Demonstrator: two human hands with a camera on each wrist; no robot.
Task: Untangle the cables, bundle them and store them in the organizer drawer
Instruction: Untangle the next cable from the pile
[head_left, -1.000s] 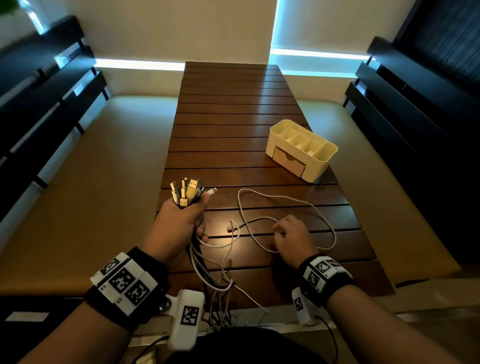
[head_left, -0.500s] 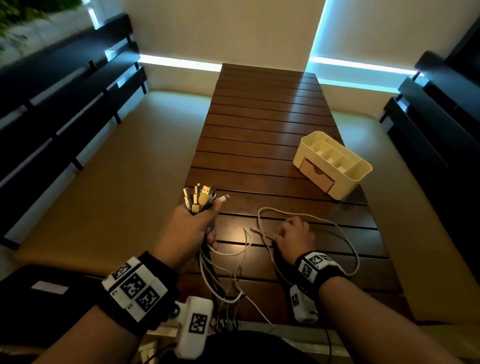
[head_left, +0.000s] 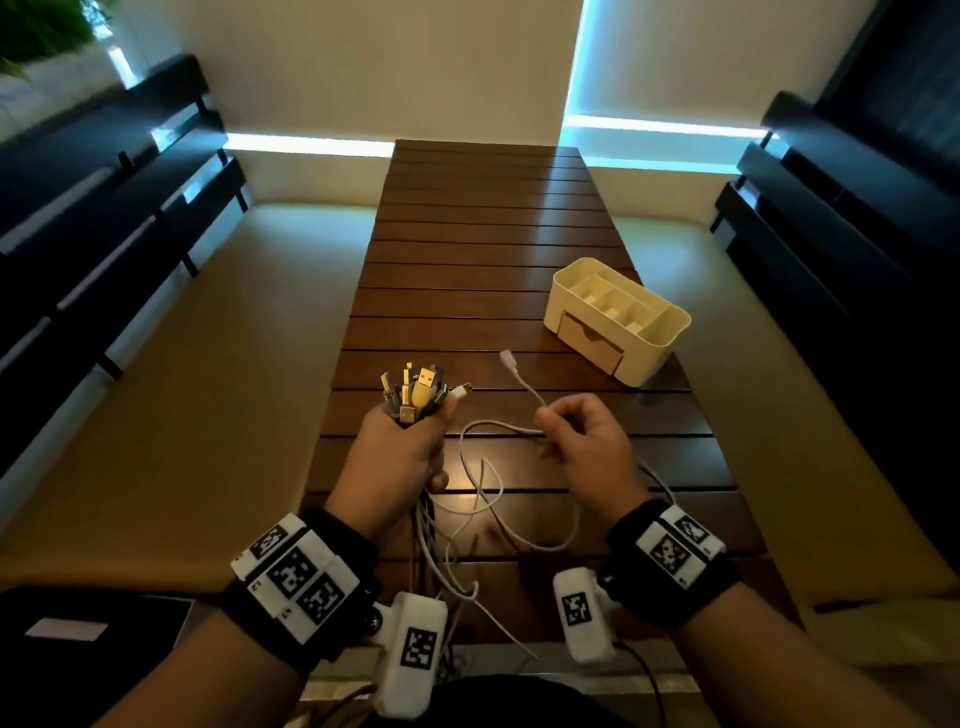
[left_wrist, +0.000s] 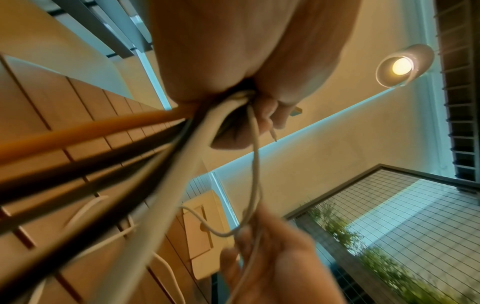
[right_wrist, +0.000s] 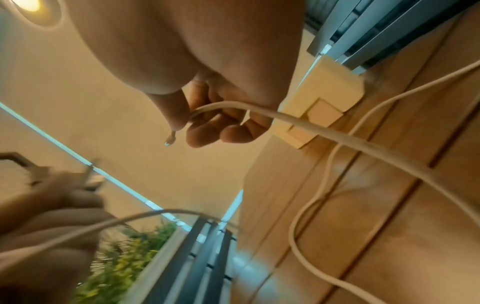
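Cables (head_left: 418, 395): orange strand (left_wrist: 85, 128) only wrist-visible.

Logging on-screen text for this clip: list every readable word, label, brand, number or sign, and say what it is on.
No readable words, brands or numbers in any view.
Wrist bands: black-and-white square marker codes only, no letters.
Wrist cameras: one square marker code each, no text.
White label on the dark thing at lower left: too blurred to tell whether it bears text.
Organizer, plugs and white cable: no print visible.
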